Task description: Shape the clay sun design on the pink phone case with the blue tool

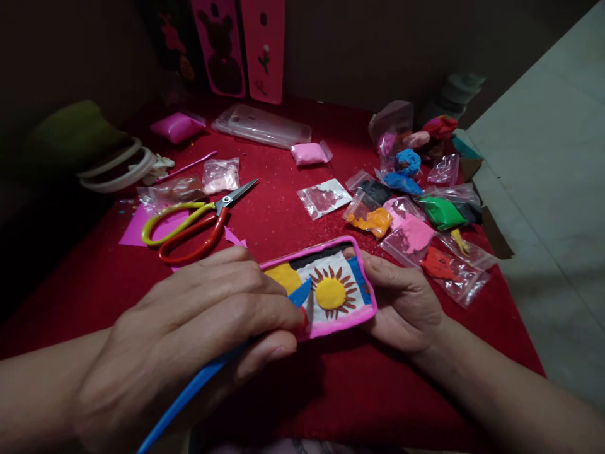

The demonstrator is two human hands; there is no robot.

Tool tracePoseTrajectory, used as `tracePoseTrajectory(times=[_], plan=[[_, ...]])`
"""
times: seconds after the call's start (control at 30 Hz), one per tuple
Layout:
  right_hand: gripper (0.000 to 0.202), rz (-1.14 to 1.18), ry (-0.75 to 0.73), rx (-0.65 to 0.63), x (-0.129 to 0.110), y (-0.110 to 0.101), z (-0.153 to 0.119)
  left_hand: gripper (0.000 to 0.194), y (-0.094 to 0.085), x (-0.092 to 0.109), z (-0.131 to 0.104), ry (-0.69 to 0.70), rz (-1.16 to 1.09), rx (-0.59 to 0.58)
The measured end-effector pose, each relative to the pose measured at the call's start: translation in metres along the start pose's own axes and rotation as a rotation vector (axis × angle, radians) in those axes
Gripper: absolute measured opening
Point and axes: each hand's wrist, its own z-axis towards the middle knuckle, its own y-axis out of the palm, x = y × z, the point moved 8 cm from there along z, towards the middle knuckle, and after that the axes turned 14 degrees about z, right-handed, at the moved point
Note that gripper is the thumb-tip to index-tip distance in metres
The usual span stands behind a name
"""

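Note:
My left hand [193, 321] is closed around a blue clay modelling tool [198, 381]. The tool's pointed tip touches or hovers just over the brown rays left of a yellow clay sun [331, 294]; which of the two I cannot tell. That sun sits on a white patch of a phone case [338, 325] with a raised pink clay rim. Yellow, black and blue patches fill other parts of the case. Gripping the case's right end is my right hand [406, 306], thumb on the edge and fingers underneath. My left hand hides the case's left end.
Scissors [227, 200] with yellow and red handles lie partly open beyond my left hand. Bags of coloured clay [411, 233] crowd the red tabletop's right side. Clear phone cases [262, 125] lie at the back, near upright decorated cases [265, 53]. White round lids [123, 176] are at left.

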Motion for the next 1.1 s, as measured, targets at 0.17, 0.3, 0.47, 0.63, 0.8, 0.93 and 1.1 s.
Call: tracePoseTrajectory(times=[0.17,0.3,0.47,0.63,0.8,0.93,1.1], plan=[[0.018,0.005,0.027,-0.044,0.003,0.007,0.001,0.019,0.005,-0.003,0.013,0.013,-0.003,-0.137],[0.024,0.014,0.021,-0.007,0.002,0.005,0.001,0.017,0.005,-0.001,0.017,0.037,-0.011,-0.159],[0.023,0.018,0.011,0.01,0.001,0.003,0.001,0.017,0.007,-0.003,0.014,0.029,-0.018,-0.163],[0.024,0.021,0.021,-0.006,0.002,0.005,0.001,0.016,0.007,-0.002,0.013,0.018,-0.03,-0.183],[0.021,0.022,0.02,-0.037,0.003,0.007,0.0,0.018,0.007,-0.003,0.012,-0.022,-0.055,-0.18],[0.021,0.011,0.023,-0.03,0.003,0.006,0.001,0.016,0.008,-0.004,0.011,-0.054,-0.074,-0.194],[0.023,0.0,0.019,-0.018,0.002,0.005,0.001,0.018,0.007,-0.004,0.012,-0.039,-0.036,-0.191]])
